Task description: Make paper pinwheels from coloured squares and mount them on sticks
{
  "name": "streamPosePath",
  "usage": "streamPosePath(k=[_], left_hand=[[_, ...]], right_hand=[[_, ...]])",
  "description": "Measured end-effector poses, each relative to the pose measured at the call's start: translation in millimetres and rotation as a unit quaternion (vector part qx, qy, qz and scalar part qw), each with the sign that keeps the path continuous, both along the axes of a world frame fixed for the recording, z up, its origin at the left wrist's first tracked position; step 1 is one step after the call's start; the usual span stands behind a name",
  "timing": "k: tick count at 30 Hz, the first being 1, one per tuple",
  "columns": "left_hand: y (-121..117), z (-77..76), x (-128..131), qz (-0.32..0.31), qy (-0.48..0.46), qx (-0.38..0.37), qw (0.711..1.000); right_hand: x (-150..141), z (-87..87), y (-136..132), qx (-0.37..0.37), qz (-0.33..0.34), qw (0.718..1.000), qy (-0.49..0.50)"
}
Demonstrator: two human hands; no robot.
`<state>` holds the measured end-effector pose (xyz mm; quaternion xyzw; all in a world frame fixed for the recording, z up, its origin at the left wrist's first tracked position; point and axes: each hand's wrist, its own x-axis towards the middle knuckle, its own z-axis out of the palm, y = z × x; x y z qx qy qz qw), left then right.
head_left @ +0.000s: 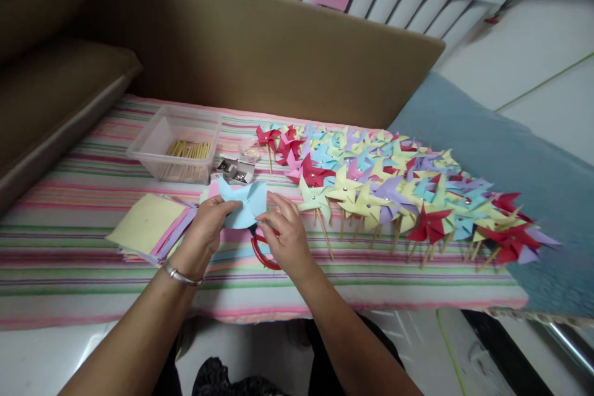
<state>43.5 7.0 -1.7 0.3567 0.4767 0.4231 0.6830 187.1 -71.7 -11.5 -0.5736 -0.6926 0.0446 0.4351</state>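
A light blue paper square (pixel 245 203), cut in from its corners, is held up between my two hands. My left hand (pixel 211 219) pinches its left side, thumb on top. The fingers of my right hand (pixel 285 229) grip its lower right edge. Below the paper lie scissors (pixel 262 253) with red handles, their blades mostly hidden. To the left is a stack of coloured paper squares (pixel 148 223), pale yellow on top. Just behind the paper stand small open boxes of metal fasteners (pixel 236 171).
Many finished paper pinwheels (pixel 366 201) on sticks cover the right side of the striped cloth (pixel 69 247). A clear plastic tub (pixel 174 117) holds wooden sticks. Beside it sits a small round container (pixel 250 153). A brown board (pixel 260 49) stands along the back.
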Motion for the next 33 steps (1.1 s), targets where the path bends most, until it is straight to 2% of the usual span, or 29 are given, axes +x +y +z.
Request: streamPosePath(k=[7, 14, 27, 33], left_hand=[[-6.0, -8.5, 7.1, -0.056, 0.027, 0.017, 0.998], [-11.0, -6.1, 13.0, -0.098, 0.045, 0.027, 0.994], [-13.2, -3.7, 13.9, -0.115, 0.063, 0.032, 0.991], [-13.2, 0.0, 12.3, -0.142, 0.065, 0.039, 0.987]], right_hand=[[4.3, -2.5, 2.2, -0.025, -0.029, 0.998, 0.043], [5.9, -4.8, 4.5, -0.019, -0.050, 0.998, 0.020], [4.7, -5.9, 5.9, -0.032, -0.063, 0.997, 0.018], [4.3, -4.9, 5.9, -0.036, -0.067, 0.997, 0.025]])
